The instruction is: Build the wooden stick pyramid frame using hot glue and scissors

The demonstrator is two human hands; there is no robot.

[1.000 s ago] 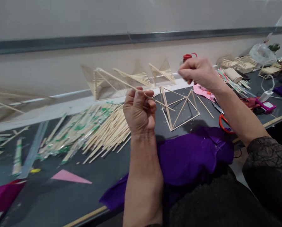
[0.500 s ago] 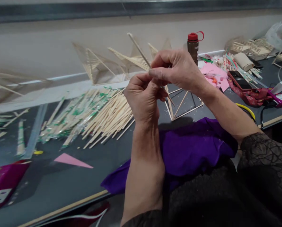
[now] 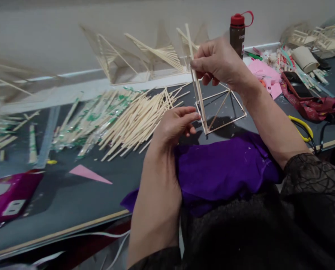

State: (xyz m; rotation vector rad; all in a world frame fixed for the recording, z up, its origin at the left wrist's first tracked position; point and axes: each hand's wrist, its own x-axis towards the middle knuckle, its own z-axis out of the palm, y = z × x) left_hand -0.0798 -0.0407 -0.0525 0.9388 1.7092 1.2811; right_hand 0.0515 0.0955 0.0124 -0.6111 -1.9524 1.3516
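Note:
My right hand [image 3: 216, 62] pinches a thin wooden stick [image 3: 189, 37] between thumb and fingers. The stick points steeply upward, above one corner of a small stick frame [image 3: 226, 124] on the dark table. Whether its lower end touches the frame I cannot tell. Beside that corner is my left hand [image 3: 178, 125], its fingers stretched out and holding nothing. A loose pile of bare wooden sticks [image 3: 130, 129] lies just left of it. Purple cloth [image 3: 220, 168] is spread below both hands at the table's front.
Plastic-wrapped stick bundles [image 3: 85, 122], a clear ruler [image 3: 47, 135] and a pink paper triangle [image 3: 90, 174] lie left. Stick models [image 3: 164, 56] stand along the wall. A red-capped bottle [image 3: 237, 41], a phone [image 3: 296, 84] and a yellow looped handle [image 3: 305, 129] are right.
My hands were together at the stick and are now apart. The left has come down with its fingers opened; the right keeps the stick, now held more upright.

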